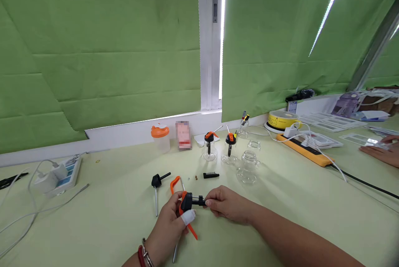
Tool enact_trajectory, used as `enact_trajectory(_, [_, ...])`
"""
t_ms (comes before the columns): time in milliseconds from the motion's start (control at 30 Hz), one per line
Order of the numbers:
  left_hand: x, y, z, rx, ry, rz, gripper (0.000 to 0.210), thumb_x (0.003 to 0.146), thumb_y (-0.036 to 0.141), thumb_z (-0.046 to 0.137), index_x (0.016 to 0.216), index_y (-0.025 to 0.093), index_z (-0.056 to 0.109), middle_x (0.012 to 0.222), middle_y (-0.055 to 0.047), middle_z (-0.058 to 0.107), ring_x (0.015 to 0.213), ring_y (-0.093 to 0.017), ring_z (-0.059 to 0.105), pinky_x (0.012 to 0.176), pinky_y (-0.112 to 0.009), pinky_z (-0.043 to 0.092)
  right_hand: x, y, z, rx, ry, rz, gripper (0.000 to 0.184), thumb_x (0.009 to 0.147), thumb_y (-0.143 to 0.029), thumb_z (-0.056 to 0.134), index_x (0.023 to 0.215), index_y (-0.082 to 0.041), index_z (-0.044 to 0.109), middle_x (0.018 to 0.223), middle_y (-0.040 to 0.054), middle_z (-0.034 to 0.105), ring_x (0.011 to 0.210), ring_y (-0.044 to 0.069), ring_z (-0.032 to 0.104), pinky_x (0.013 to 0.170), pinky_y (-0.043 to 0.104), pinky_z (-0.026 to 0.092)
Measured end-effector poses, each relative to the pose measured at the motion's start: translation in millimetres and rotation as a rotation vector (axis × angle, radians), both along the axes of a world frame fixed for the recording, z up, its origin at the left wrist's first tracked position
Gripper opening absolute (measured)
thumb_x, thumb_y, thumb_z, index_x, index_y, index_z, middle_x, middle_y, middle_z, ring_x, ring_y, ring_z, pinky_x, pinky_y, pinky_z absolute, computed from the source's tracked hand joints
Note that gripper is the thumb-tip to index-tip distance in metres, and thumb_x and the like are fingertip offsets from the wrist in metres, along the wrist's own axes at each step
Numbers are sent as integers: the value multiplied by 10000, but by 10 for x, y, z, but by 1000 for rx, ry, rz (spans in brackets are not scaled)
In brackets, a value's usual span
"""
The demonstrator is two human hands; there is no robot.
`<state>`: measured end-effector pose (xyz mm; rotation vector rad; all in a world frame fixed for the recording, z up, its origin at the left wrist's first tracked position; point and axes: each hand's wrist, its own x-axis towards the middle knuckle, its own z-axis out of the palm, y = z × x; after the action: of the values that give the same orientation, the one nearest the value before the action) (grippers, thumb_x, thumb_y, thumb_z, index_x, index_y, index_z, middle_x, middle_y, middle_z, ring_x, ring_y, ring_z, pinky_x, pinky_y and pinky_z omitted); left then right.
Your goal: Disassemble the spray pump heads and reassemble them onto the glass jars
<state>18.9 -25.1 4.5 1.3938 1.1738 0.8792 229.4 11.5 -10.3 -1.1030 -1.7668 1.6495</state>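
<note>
My left hand (170, 221), a white wrap on its thumb, is closed around a black-and-orange jar top (187, 201) held on its side. A narrow stem with black fittings (201, 201) sticks out to the right. My right hand (226, 204) pinches the end of that stem. An orange strip (192, 232) and a metal rod (175, 254) show below my left hand; their far ends are hidden. Beyond it lie an orange curved piece (174, 181), a black cap with a metal rod (156, 181), and a black ribbed part (211, 175) near two tiny brown bits (196, 177).
Glass jars with black-and-orange tops (209, 150) stand ahead, beside open glass jars (247, 169). An orange-lidded cup (160, 139) is at the back. Power strips (305, 150) and cables lie at both sides. Another person's hand (382, 152) rests at the far right.
</note>
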Motion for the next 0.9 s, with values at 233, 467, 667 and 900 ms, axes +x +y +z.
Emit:
enact_trajectory(233, [44, 89, -113, -86, 8, 95, 367, 756, 415, 615, 1023, 173, 543, 645, 63, 470, 423, -69, 428, 459, -221, 378, -27, 133, -95, 288, -111, -77, 188, 781, -228, 523, 846, -204, 698, 639, -28, 528, 578, 111, 403, 564, 233, 331])
enact_trajectory(467, [131, 82, -83, -48, 163, 107, 322, 777, 491, 546, 849, 177, 551, 553, 77, 407, 414, -97, 409, 436, -226, 323, -107, 204, -217, 214, -84, -235, 237, 752, -127, 511, 969, -173, 596, 651, -22, 568, 607, 119, 488, 620, 246, 398])
enact_trajectory(667, [162, 110, -85, 155, 414, 115, 289, 772, 474, 540, 767, 187, 572, 604, -4, 543, 545, -176, 492, 506, -258, 329, -126, 212, -202, 248, -130, -235, 318, 727, -63, 499, 1007, -200, 563, 633, -42, 546, 576, 113, 464, 602, 239, 378])
enact_trajectory(900, [153, 154, -116, 215, 466, 108, 267, 767, 446, 535, 744, 190, 609, 643, -27, 582, 599, -199, 525, 556, -272, 353, -178, 293, -235, 273, -167, -178, 257, 735, -58, 494, 921, -198, 602, 610, -41, 506, 581, 114, 439, 594, 234, 358])
